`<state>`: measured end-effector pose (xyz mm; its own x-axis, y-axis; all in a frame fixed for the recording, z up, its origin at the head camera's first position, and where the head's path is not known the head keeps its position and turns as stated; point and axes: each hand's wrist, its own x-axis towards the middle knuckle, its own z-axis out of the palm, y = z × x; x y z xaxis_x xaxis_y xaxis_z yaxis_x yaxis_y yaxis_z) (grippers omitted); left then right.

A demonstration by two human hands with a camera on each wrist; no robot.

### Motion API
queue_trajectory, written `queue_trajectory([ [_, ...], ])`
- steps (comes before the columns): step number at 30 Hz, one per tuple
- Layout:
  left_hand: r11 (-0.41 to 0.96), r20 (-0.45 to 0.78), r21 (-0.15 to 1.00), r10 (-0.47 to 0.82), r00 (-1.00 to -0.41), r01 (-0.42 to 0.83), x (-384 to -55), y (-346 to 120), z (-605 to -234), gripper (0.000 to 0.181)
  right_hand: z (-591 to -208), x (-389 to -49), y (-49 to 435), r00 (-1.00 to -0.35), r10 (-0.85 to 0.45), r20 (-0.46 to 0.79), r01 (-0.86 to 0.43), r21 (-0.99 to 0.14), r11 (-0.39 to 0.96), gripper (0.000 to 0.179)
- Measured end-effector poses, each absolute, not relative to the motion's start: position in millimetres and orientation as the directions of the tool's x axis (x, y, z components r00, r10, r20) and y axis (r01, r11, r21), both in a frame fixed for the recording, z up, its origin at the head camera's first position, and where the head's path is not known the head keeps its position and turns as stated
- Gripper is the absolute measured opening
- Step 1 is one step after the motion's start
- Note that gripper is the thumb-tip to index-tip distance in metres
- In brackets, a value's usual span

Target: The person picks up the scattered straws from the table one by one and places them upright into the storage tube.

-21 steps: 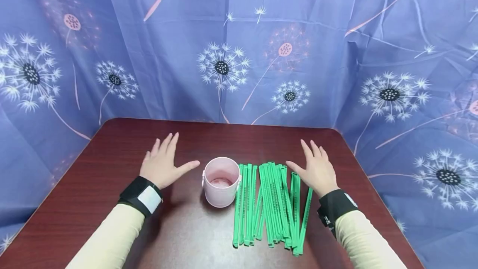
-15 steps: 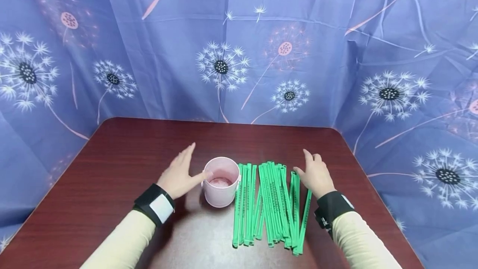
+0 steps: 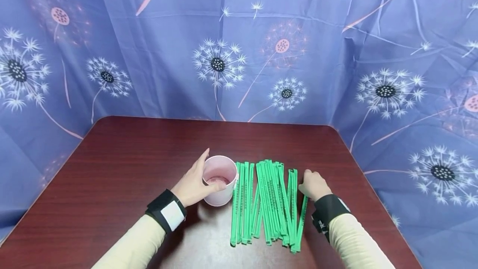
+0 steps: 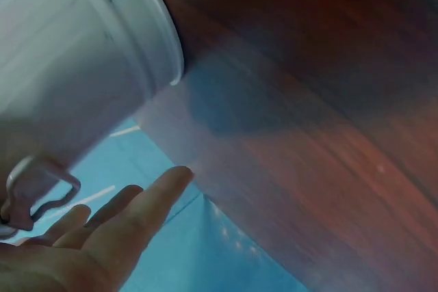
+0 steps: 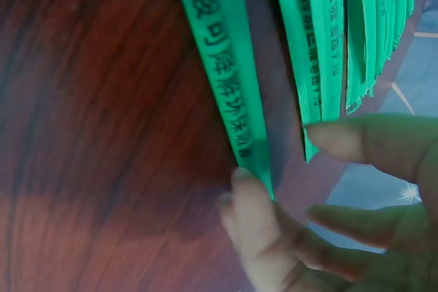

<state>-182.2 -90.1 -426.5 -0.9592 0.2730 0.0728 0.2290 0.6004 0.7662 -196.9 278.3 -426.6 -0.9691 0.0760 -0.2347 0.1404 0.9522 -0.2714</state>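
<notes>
A pale pink bucket point(image 3: 220, 198) stands upright on the table, with a side handle point(image 4: 42, 186) visible in the left wrist view. My left hand point(image 3: 192, 186) is at its left: the thumb reaches over the rim, while the extended fingers lie beside the outer wall, apart from it in the left wrist view. Several green wrapped straws point(image 3: 274, 202) lie lengthwise to the right of the bucket. Over the far end of the rightmost straw point(image 5: 229, 66) is my right hand point(image 3: 315, 185). There a fingertip point(image 5: 250, 186) touches that straw, with the thumb point(image 5: 335, 140) held apart from it.
The dark red-brown table point(image 3: 149, 140) extends around the bucket and straws. A blue curtain point(image 3: 160, 61) printed with dandelions hangs behind it and at both sides.
My left hand has moved right to the bucket, bringing its thumb over the rim. My right hand has lowered to the rightmost straw, its fingers bending from a spread pose.
</notes>
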Motion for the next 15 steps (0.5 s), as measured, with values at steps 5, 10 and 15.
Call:
queue_trajectory([
  [5,0.585,0.078,0.783,0.242,-0.967,0.210,-180.4,-87.2,-429.1,0.117,-428.9,-194.4,278.3,-0.928,0.094,-0.360,0.209,-0.297,0.932,0.031],
  [10,0.566,0.098,0.800,0.202,-0.974,0.198,-177.8,-83.5,-430.4,0.119,-431.4,-194.6,279.9,-0.924,0.087,-0.373,0.213,-0.313,0.926,0.044],
  [15,0.564,0.106,0.805,0.171,-0.980,0.185,-175.9,-80.8,-431.6,0.118,-433.0,-193.1,279.8,-0.936,0.097,-0.337,0.215,-0.332,0.918,0.049],
])
